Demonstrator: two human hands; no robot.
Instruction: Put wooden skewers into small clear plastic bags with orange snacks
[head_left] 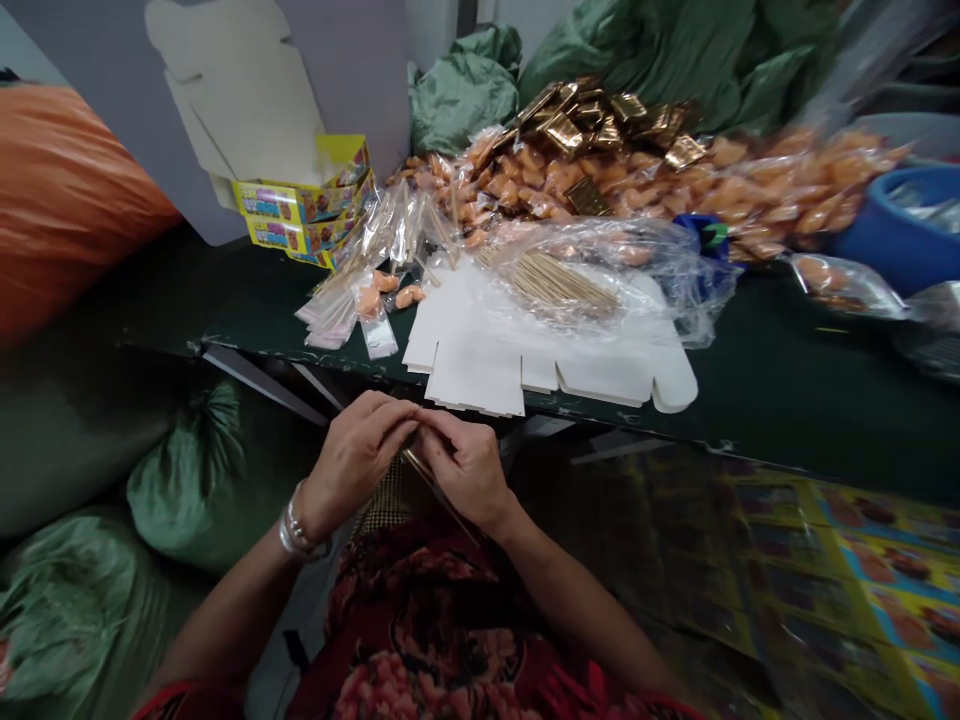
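Note:
My left hand (pixel 360 450), with silvery bracelets at the wrist, and my right hand (pixel 466 468) meet above my lap, just off the table's front edge. Fingers and thumbs are pinched together at the tips. A thin stick (pixel 442 497) slants down from under my right hand towards my lap. Something small with a golden gleam shows between the hands, mostly hidden by the fingers. Nearest on the table lie flat white card boxes (pixel 480 375). On them rests a clear plastic bag (pixel 660 265) with a bundle of thin wooden sticks (pixel 559 285).
Behind lie a heap of orange wrapped pieces (pixel 750 190) and gold foil packets (pixel 566 135). Filled clear sleeves with sticks (pixel 390 240) sit at left, beside yellow display boxes (pixel 300 215). A blue basin (pixel 892 230) stands right. Green sacks (pixel 187 490) are on the floor.

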